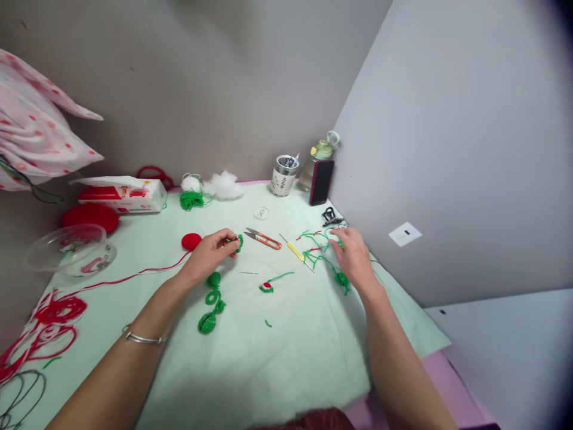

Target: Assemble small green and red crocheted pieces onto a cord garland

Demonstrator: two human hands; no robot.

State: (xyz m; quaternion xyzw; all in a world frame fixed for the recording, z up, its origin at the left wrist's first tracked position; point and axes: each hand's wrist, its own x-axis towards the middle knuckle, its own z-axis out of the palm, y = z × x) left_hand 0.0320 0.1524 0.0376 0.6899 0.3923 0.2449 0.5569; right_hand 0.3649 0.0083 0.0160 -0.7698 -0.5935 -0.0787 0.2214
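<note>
My left hand point(215, 251) pinches a small green, red and white crocheted piece point(240, 242) above the cloth. My right hand point(352, 255) hovers over loose green yarn scraps point(319, 242) at the right, thumb and forefinger apart. Just below it lies a green crocheted piece point(342, 279). Between the hands are orange-handled thread snips point(268, 240), a yellow-handled crochet hook point(295, 251) and a needle point(249, 273). Nearer me sits a similar small red-and-green piece point(267, 287) with a green yarn tail. Green crocheted balls and a ring point(207, 321) lie beside my left forearm.
At the left are a red ball point(191, 241), tangled red yarn point(58, 313), a clear plastic container point(85, 257) and a tissue box point(142, 196). Along the back stand green yarn point(192, 200), white stuffing point(225, 186), a pen tin point(282, 181), a bottle point(323, 149) and a phone point(322, 183).
</note>
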